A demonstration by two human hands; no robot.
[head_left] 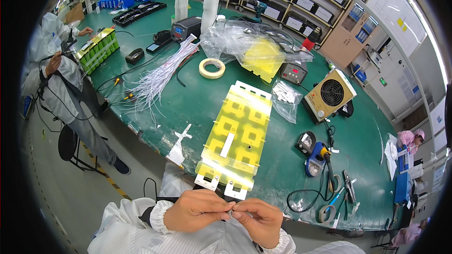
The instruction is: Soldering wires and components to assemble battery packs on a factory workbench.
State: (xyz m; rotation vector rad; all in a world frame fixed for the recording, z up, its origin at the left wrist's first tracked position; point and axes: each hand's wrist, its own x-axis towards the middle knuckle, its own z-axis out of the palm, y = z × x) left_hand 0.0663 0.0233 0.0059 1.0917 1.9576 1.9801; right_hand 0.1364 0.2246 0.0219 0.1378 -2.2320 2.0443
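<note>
My left hand [197,210] and my right hand [260,221] meet at the table's near edge, fingertips pinched together. Something tiny and dark sits between them, too small to make out. Just beyond my fingers lies a long flat panel [217,142] covered in yellow film, with square cut-out shapes showing through. A white strip [227,145] rests on its middle. White slotted tabs [235,192] stick out at its near end, close to my hands.
Left of the panel lies a bundle of white wires [162,73]; beyond it is a tape roll [212,68]. A beige fan unit [329,95], soldering iron stand [314,164], pliers [349,186] and looped cable [301,200] sit right. A co-worker [61,66] stands left beside a green battery pack [98,51].
</note>
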